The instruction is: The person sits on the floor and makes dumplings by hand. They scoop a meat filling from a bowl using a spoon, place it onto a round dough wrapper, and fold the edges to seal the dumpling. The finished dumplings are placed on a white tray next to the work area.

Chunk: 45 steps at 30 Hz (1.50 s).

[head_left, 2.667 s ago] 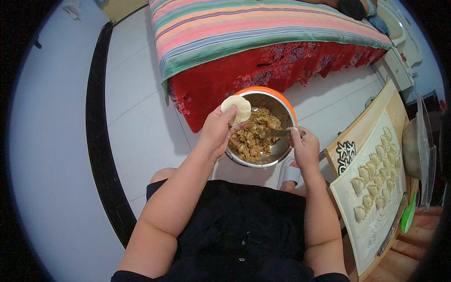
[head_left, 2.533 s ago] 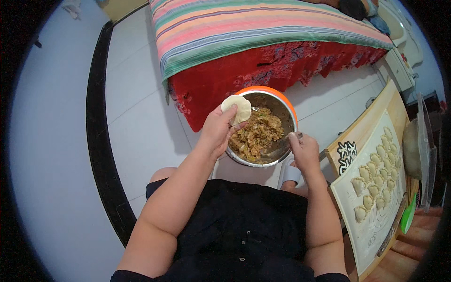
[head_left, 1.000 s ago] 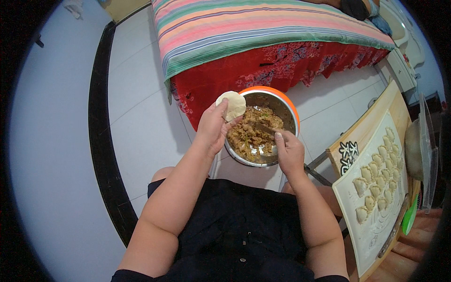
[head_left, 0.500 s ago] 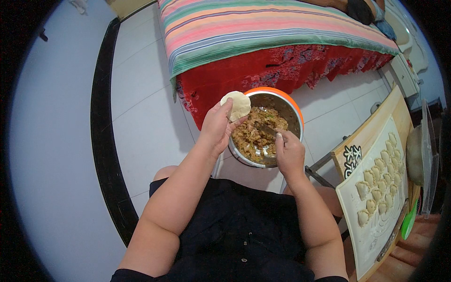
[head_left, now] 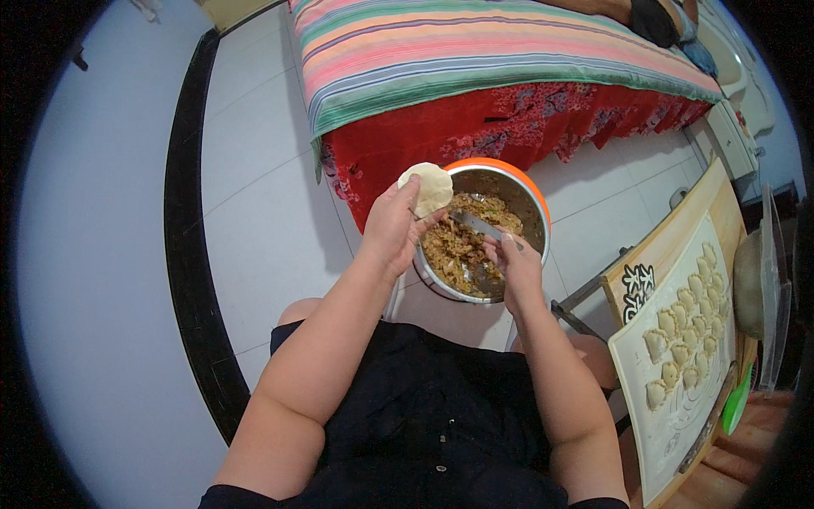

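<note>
My left hand pinches a round, pale dumpling wrapper by its near edge, above the left rim of a deep metal pot. Inside the pot lies a brown, chopped dumpling filling with green bits. Between the fingers of my right hand is a flat metal utensil, slanting over the filling toward the wrapper. Its far tip is by the filling, and I cannot tell whether it is a spoon or a flat blade. The wrapper shows nothing on its face.
On my right, several folded dumplings rest on a white mat over a wooden board. A green-handled tool lies by its edge. Ahead stands a bed with a striped cover, where a person's legs show.
My right hand has lifted and turned the metal utensil, so more of it shows above the filling. The left hand and the wrapper have stayed nearly in place.
</note>
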### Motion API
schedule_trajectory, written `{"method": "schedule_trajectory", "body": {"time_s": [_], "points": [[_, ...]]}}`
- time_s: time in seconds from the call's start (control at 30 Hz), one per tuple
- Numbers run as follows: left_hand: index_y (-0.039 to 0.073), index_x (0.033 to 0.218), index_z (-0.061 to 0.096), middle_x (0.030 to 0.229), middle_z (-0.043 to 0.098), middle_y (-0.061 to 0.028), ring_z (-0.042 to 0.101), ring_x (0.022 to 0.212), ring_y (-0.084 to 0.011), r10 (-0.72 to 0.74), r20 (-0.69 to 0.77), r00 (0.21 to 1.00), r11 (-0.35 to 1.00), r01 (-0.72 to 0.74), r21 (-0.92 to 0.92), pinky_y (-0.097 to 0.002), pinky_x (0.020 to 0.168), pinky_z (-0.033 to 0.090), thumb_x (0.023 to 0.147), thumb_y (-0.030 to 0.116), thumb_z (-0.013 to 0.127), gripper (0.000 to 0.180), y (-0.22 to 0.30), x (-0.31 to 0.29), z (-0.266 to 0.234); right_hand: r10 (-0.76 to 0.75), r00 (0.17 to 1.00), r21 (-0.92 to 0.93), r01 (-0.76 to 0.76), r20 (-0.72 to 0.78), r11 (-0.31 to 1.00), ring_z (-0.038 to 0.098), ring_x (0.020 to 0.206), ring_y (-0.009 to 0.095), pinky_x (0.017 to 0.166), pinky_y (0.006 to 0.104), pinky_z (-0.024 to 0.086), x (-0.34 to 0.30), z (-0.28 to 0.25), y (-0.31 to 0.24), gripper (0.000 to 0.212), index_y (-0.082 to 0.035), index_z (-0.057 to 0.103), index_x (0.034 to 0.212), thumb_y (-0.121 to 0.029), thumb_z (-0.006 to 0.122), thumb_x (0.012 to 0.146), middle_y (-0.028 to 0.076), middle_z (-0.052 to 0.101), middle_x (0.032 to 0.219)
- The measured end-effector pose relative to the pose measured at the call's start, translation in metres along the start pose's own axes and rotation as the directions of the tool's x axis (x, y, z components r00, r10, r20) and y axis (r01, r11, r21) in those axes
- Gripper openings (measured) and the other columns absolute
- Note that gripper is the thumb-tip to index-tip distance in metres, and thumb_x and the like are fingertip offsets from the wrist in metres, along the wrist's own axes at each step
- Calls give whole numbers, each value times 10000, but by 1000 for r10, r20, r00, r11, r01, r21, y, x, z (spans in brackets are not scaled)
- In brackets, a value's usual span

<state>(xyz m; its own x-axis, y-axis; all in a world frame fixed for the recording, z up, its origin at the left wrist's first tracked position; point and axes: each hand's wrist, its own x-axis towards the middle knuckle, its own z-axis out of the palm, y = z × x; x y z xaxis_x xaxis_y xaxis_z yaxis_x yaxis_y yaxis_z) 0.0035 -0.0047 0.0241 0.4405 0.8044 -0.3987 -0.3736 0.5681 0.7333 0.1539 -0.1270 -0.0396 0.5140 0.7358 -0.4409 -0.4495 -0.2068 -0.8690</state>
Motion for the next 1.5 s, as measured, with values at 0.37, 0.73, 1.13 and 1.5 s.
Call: {"method": "schedule_trajectory", "body": {"time_s": [0.37,0.73,1.13,1.5], "points": [[-13,1203,461,1153,566,-133,580,1043,-238,56,-84,995,994,-64,-91,-360,900,490,963,229,409,345,5,7,-16,52,998,287,-58,30,956,593,889,185,831,280,509,1,-22,-27,360,58,462,1184,-228,406,973,176,590,1007],[10,1231,425,1183,532,-155,579,1049,-248,-187,57,981,968,194,-160,-377,878,521,984,291,350,382,-25,8,-17,-119,992,253,105,41,962,574,931,176,821,275,483,-33,-30,-69,372,29,493,1181,-267,428,966,148,598,1001],[86,1274,407,1224,535,-84,559,1085,-202,-257,298,919,928,320,-188,-374,857,503,988,408,279,450,-18,0,-10,-282,946,-176,308,160,935,610,919,175,789,288,500,-63,-28,-66,333,38,579,1107,-241,484,952,129,638,957],[13,1223,422,1153,550,-165,587,1043,-259,-276,254,927,908,338,-248,-373,818,569,987,377,286,455,-19,0,-7,-570,803,-291,595,175,749,637,843,197,676,271,507,-81,-33,-72,282,36,603,1071,-179,477,937,135,621,978]]}}
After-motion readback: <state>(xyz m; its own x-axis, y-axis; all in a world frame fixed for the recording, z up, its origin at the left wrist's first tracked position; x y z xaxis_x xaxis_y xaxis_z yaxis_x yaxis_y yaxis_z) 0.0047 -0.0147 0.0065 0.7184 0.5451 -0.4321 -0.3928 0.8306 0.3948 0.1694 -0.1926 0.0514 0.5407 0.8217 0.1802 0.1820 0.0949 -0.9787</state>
